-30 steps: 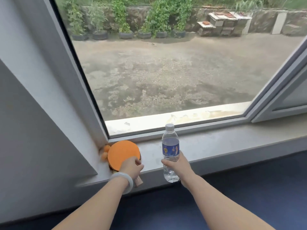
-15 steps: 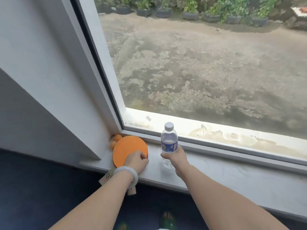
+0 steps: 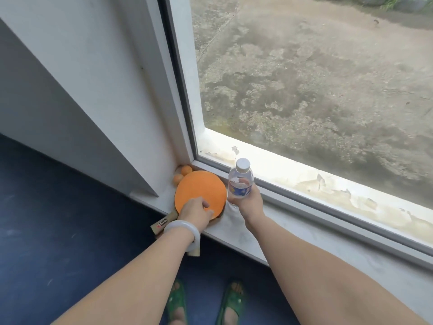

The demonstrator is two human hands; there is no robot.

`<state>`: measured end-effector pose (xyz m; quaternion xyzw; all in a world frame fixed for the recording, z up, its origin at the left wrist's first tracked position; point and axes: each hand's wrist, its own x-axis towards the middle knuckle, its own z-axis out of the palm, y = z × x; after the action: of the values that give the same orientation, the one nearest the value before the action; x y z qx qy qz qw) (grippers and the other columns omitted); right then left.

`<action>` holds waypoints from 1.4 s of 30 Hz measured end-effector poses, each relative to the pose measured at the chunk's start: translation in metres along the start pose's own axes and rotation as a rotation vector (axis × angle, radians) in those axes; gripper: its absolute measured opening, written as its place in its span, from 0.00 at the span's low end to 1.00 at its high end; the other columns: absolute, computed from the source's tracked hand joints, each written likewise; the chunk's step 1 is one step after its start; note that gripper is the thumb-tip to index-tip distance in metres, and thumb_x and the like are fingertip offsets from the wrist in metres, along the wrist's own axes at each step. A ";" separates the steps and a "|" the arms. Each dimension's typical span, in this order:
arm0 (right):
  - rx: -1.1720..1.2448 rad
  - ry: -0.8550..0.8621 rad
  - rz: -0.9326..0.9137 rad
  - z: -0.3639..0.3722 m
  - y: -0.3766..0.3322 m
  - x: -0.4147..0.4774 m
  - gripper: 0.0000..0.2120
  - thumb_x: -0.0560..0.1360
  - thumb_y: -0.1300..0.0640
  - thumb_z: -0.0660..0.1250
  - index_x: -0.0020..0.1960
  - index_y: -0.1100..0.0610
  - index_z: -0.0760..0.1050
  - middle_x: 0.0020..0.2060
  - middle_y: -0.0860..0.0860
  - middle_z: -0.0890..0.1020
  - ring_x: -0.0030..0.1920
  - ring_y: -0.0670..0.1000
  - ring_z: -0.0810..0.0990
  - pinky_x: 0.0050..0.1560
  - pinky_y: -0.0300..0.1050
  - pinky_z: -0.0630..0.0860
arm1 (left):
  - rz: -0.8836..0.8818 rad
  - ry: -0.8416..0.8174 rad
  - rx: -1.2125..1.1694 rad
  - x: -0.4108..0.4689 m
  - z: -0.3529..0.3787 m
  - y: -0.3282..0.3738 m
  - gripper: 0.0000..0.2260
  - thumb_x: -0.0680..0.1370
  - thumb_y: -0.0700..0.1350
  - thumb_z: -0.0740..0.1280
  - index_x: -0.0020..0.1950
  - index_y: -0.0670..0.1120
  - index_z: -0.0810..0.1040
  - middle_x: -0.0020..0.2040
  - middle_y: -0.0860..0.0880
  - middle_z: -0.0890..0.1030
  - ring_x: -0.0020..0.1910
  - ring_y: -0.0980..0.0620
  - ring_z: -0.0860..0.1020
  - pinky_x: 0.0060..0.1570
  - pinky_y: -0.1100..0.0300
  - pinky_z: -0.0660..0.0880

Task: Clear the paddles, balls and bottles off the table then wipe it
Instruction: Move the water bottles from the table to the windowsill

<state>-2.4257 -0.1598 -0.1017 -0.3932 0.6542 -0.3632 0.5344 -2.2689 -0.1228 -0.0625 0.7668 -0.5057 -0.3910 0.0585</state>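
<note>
Head view: the left hand (image 3: 195,211) lies with bent fingers on the round orange-faced table-tennis paddle (image 3: 199,191); whether it grips cannot be told. The right hand (image 3: 247,201) wraps round the clear plastic water bottle (image 3: 241,179), white-capped, blue-labelled and upright, just beside the paddle. The paddle lies flat in the corner of the grey window sill (image 3: 293,233), with small orange balls (image 3: 185,171) behind it.
</note>
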 end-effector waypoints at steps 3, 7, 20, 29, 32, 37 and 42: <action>-0.079 0.013 -0.034 -0.002 0.009 0.000 0.20 0.63 0.64 0.78 0.52 0.55 0.78 0.44 0.50 0.83 0.42 0.47 0.81 0.39 0.36 0.77 | 0.007 0.014 0.015 -0.002 -0.002 -0.001 0.11 0.80 0.47 0.66 0.62 0.48 0.76 0.61 0.50 0.75 0.53 0.50 0.75 0.48 0.58 0.71; -0.197 0.065 0.065 -0.007 0.030 0.001 0.31 0.62 0.61 0.79 0.62 0.51 0.73 0.57 0.50 0.78 0.56 0.52 0.78 0.58 0.52 0.78 | 0.015 0.011 0.031 -0.004 -0.005 0.000 0.11 0.80 0.47 0.65 0.62 0.48 0.76 0.62 0.49 0.74 0.54 0.50 0.75 0.48 0.58 0.70; -0.077 0.076 0.136 -0.002 0.030 0.009 0.28 0.68 0.60 0.79 0.64 0.52 0.73 0.60 0.50 0.77 0.57 0.53 0.78 0.56 0.48 0.75 | 0.012 0.010 0.019 -0.001 -0.007 -0.005 0.10 0.80 0.48 0.66 0.60 0.48 0.76 0.60 0.49 0.75 0.53 0.50 0.75 0.50 0.57 0.71; -0.053 0.108 0.189 -0.001 0.028 0.007 0.29 0.68 0.60 0.78 0.65 0.55 0.69 0.61 0.50 0.76 0.58 0.52 0.77 0.57 0.48 0.74 | 0.010 -0.010 0.025 -0.002 -0.009 -0.008 0.11 0.80 0.48 0.66 0.61 0.48 0.76 0.61 0.49 0.74 0.53 0.49 0.76 0.54 0.54 0.75; -0.043 0.111 0.179 -0.002 0.027 0.005 0.30 0.68 0.59 0.79 0.65 0.55 0.69 0.62 0.50 0.76 0.58 0.52 0.77 0.56 0.47 0.74 | 0.009 -0.013 0.028 -0.002 -0.011 -0.005 0.11 0.80 0.49 0.66 0.61 0.48 0.75 0.62 0.48 0.74 0.55 0.48 0.76 0.56 0.52 0.75; -0.069 0.130 0.191 -0.005 0.029 -0.007 0.30 0.70 0.60 0.77 0.67 0.54 0.68 0.62 0.50 0.74 0.59 0.52 0.75 0.59 0.50 0.75 | 0.020 -0.008 0.031 -0.004 -0.009 0.000 0.11 0.80 0.49 0.66 0.61 0.48 0.75 0.63 0.48 0.73 0.55 0.48 0.75 0.54 0.55 0.74; -0.112 0.144 0.199 -0.009 0.029 -0.018 0.30 0.71 0.61 0.77 0.68 0.56 0.68 0.60 0.53 0.74 0.57 0.52 0.75 0.59 0.47 0.73 | 0.018 -0.001 0.034 -0.008 -0.007 0.003 0.12 0.79 0.49 0.66 0.61 0.48 0.75 0.63 0.49 0.73 0.55 0.49 0.75 0.55 0.54 0.74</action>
<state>-2.4362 -0.1304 -0.1189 -0.3287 0.7457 -0.2986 0.4967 -2.2685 -0.1198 -0.0518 0.7630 -0.5191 -0.3820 0.0488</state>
